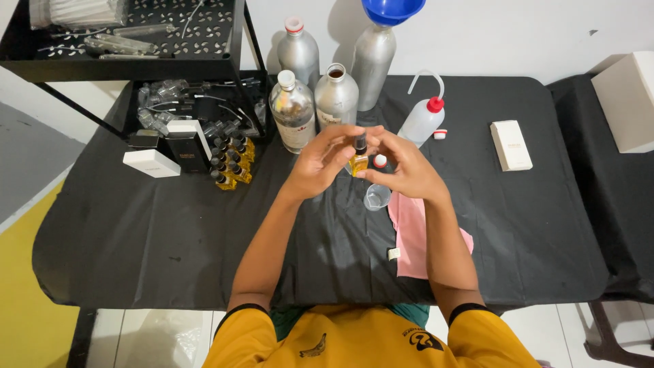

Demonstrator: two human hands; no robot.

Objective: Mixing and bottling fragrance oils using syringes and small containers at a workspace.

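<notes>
Both hands meet just above the small clear cup point(377, 196): left hand point(320, 163) and right hand point(402, 167) fingers pinching a tiny yellow-filled bottle point(358, 162). Looks like light, slippery, breakable glass, so I'd grip the body, not the dark cap.

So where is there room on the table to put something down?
The black table is bare in front of the small bottles, left of the left hand. It is bare again between the pink cloth and the white box. It is crowded at the back: metal bottles, squeeze bottle, and the left rack.
</notes>
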